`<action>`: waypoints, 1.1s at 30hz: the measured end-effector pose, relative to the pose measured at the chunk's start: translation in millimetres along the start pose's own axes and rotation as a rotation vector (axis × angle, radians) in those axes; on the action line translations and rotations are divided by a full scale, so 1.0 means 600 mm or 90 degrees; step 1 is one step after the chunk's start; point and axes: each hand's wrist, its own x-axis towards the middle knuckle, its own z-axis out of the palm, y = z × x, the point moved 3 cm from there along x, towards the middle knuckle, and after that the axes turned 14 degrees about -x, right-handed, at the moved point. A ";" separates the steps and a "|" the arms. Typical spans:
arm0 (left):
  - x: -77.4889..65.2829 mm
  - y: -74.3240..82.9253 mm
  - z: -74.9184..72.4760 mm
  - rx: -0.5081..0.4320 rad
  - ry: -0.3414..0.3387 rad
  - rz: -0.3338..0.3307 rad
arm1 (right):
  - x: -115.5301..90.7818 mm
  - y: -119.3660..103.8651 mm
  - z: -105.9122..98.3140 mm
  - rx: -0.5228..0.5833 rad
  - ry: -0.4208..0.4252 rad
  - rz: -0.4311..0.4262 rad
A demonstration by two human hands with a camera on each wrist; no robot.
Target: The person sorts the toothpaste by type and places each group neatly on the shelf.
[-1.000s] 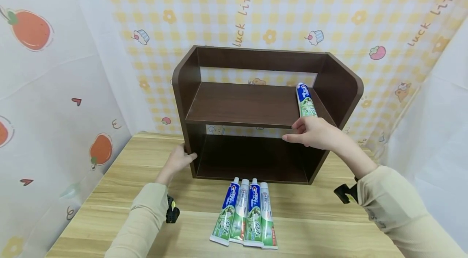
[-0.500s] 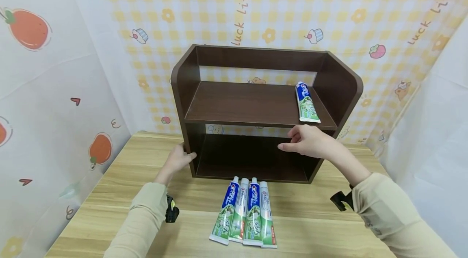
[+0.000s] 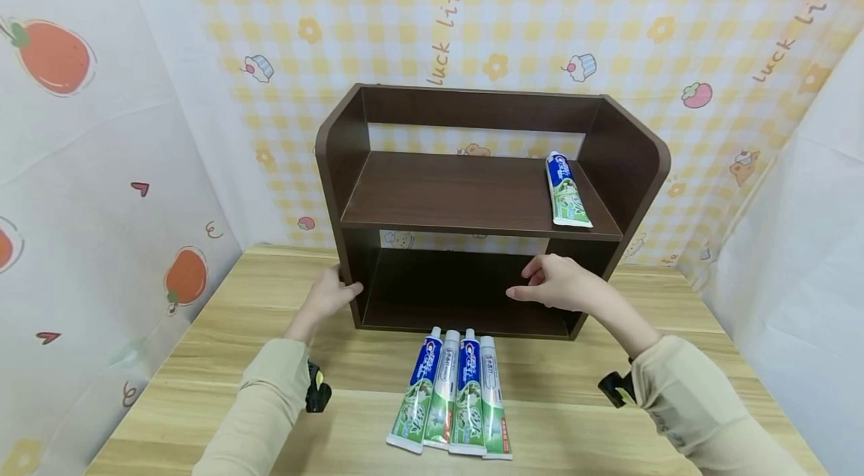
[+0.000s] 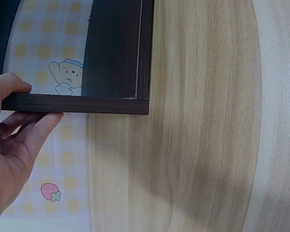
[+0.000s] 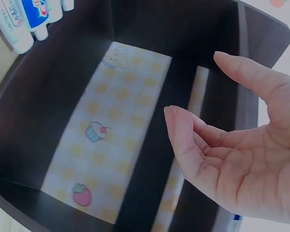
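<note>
A dark brown two-tier shelf [image 3: 445, 191] stands on the table. My left hand [image 3: 329, 293] grips its left side panel [image 4: 77, 103], thumb on the inner face and fingers on the outer. One blue, white and green toothpaste tube [image 3: 568, 190] lies on the upper tier near the right side, cap toward the back. Before the lower tier, my right hand [image 3: 556, 282] hovers with loosely bent fingers and nothing between thumb and forefinger; in the right wrist view the gap between thumb [image 5: 246, 72] and fingers shows plainly. Several toothpaste tubes [image 3: 425, 371] lie side by side in front of the shelf.
The wood-grain table [image 3: 580, 416] carries the shelf and tubes. Behind hangs a yellow checked cloth [image 3: 283, 49]; a white printed cloth [image 3: 121, 199] closes the left side. Both wrists wear black camera mounts [image 3: 317, 387].
My right hand has come away from the tube on the upper tier and moved down in front of the lower tier. The left hand keeps its place on the panel.
</note>
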 end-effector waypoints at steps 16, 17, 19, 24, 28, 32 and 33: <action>0.001 0.002 0.002 -0.007 -0.005 -0.012 | 0.023 0.028 0.054 0.039 -0.015 0.044; 0.001 0.002 0.002 -0.009 -0.005 -0.012 | 0.024 0.029 0.057 0.041 -0.018 0.045; 0.000 0.002 0.002 -0.013 -0.007 -0.012 | 0.026 0.031 0.062 0.046 -0.022 0.046; 0.000 0.001 0.002 -0.020 -0.011 -0.012 | 0.029 0.033 0.072 0.054 -0.027 0.049; 0.000 0.001 0.002 -0.017 -0.006 -0.008 | 0.030 0.034 0.080 0.057 -0.029 0.053; -0.001 0.001 0.002 -0.014 -0.003 -0.005 | 0.032 0.036 0.090 0.060 -0.029 0.055; -0.001 0.000 0.001 -0.013 -0.002 -0.004 | 0.032 0.037 0.092 0.061 -0.029 0.053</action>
